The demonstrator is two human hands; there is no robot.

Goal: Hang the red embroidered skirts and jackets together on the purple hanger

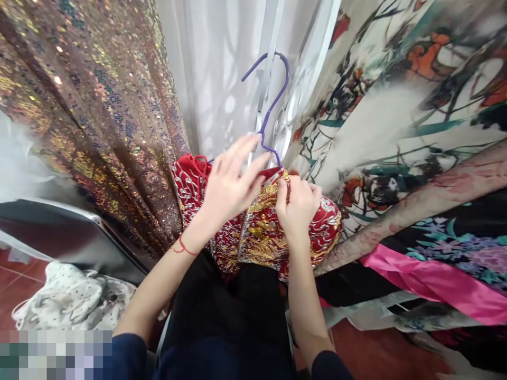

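Both forearms reach forward, left hand (229,182) with fingers spread loose, right hand (297,206) curled in a pinching grip.

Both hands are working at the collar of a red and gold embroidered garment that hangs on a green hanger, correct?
Not quite: the hanger is purple, not green, as the head view shows. The rest holds: the left hand and right hand are both at the collar of the red and gold embroidered garment.
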